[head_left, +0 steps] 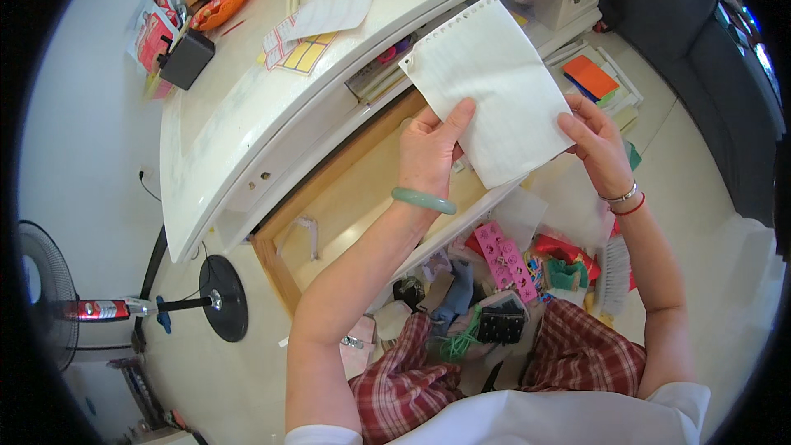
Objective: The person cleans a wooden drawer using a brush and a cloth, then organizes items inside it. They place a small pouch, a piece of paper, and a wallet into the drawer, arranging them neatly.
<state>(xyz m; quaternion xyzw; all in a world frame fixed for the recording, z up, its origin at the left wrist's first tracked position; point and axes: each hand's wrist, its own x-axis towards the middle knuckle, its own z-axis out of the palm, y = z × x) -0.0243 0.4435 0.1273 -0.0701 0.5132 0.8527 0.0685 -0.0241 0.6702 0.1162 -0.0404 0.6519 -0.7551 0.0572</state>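
Observation:
A white lined sheet of paper (pixel 494 86) with torn spiral holes along its top edge is held up in front of me over an open wooden drawer (pixel 354 198). My left hand (pixel 432 148), with a green bangle on the wrist, pinches the sheet's lower left edge. My right hand (pixel 595 148), wearing a silver bracelet and a red cord, grips its right edge. The drawer sticks out from a white desk (pixel 247 115).
On the desk lie papers, a yellow card (pixel 301 53), a black box (pixel 187 58) and snack packets. Near my knees sit a pink perforated strip (pixel 504 259), a brush (pixel 614 272), a small black box and fabric scraps. A standing fan (pixel 124 309) is at left, stacked books (pixel 593 78) at right.

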